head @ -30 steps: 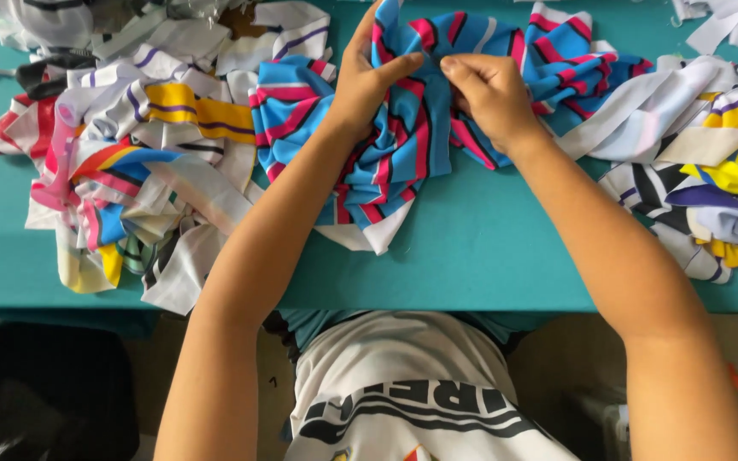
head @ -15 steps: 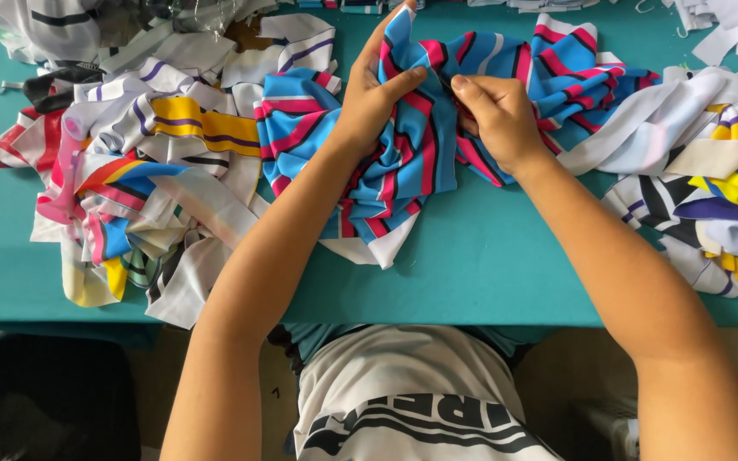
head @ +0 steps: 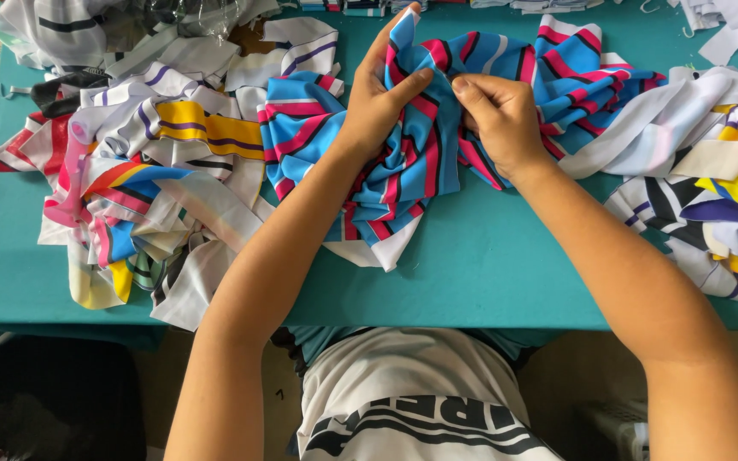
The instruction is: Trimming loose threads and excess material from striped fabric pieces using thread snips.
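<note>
I've got the blue striped cloth bunched up at the middle of the teal table, blue with pink, black and white stripes, its lower end fanning out toward me. My left hand wraps the gathered part, thumb across the front, fingers curled round the back where I can't see them. My right hand is just beside it, fingers folded in and pinching the same gather, thumb tip nearly meeting the left thumb. How many layers sit inside that bunch is hidden by my own grip.

To the left, a pile of mixed fabric pieces in white, yellow, pink and purple spills close to the table's near edge. To the right, another heap of white, yellow and black pieces runs off the frame, so its far side is cut off. At the top left, some clear plastic is hard to make out.

Open table shows only in front of me, a bare teal strip between the cloth's lower end and the near edge, with my forearms crossing it.
</note>
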